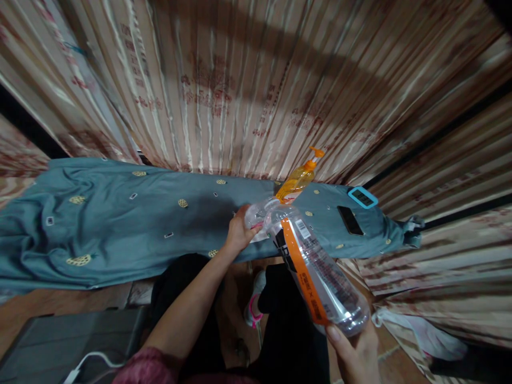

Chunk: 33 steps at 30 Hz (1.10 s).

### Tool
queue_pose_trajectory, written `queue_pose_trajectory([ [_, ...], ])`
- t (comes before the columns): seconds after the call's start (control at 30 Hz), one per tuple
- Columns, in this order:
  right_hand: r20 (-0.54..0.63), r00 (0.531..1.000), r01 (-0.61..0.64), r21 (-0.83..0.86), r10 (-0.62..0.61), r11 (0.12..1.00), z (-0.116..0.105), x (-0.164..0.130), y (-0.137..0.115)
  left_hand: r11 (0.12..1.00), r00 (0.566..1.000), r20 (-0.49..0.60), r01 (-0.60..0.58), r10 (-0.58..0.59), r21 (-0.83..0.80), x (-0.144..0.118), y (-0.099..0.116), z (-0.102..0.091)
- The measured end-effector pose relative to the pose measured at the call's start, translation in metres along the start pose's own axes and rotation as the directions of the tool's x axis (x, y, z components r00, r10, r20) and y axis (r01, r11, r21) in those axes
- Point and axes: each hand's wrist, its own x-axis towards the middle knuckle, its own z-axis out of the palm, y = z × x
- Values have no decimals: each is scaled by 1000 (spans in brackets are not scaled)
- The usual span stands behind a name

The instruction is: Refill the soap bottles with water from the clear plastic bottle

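My right hand [358, 352] is closed around the base of a large clear plastic bottle [316, 266] with an orange and black label. The bottle is tilted, its neck end pointing up and left. My left hand [240, 232] grips a smaller clear plastic container [258, 213] with a bit of pink on it; its exact kind is hard to make out. The two clear pieces meet or overlap near the large bottle's top; whether they touch I cannot tell. Just behind them stands a pump bottle [296, 181] of amber liquid with an orange pump.
A grey-green cloth with pineapple prints [120, 224] covers the long narrow table. On its right lie a dark phone [350, 220] and a blue-framed digital display [362, 197]. Patterned curtains [240, 96] hang behind. A grey box-like surface [72, 341] with a white cable is at lower left.
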Motion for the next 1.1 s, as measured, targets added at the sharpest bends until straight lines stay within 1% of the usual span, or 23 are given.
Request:
queue_pose_trajectory([
  [0.13, 41, 999, -14, -3, 14, 1000, -3, 2, 4, 1000, 1000, -11, -4, 4, 0, 0, -3, 1],
  [0.27, -6, 1000, -11, -4, 10, 1000, 2, 0, -6, 1000, 1000, -21, -9, 9, -11, 1, -5, 2],
  [0.43, -19, 1000, -22, -8, 21, 1000, 7, -3, -15, 1000, 1000, -24, -20, 20, -1, 1, -6, 2],
  [0.73, -10, 999, -32, -10, 32, 999, 5, -3, -15, 1000, 1000, -5, -11, 10, -16, 1, -4, 1],
  [0.93, -9, 998, -57, 7, 57, 998, 6, -3, -19, 1000, 1000, -5, -8, 8, 4, 0, 0, -1],
  [1.1, -7, 998, -61, 9, 61, 998, 6, -3, -20, 1000, 1000, -10, -15, 15, 6, 1, -2, 0],
])
